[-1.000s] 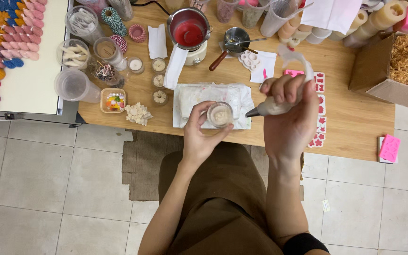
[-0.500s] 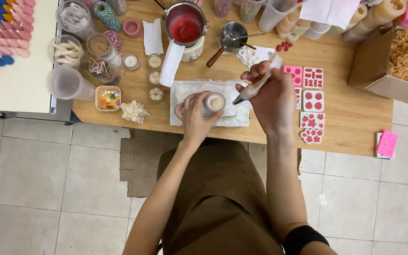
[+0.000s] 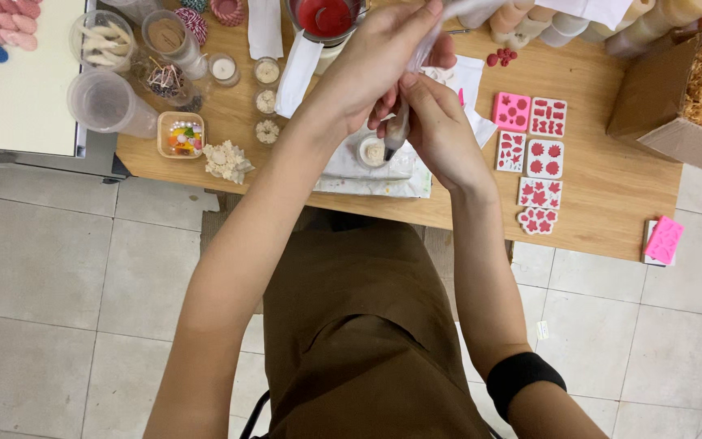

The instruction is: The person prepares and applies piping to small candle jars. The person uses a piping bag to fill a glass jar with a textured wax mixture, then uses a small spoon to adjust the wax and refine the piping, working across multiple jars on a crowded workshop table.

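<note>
Working over wooden tabletop, frame centre: my left hand and right hand both clenched round piping bag. Squeeze gently, keep nozzle plumb above small glass cup on white cloth.

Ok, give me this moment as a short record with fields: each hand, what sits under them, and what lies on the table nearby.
left hand: grips the upper end of the piping bag
right hand: holds the bag low, near its tip
tip: points down at the small glass jar
jar: stands on the white cloth
right of the hands: pink moulds
surface: wooden table
</note>
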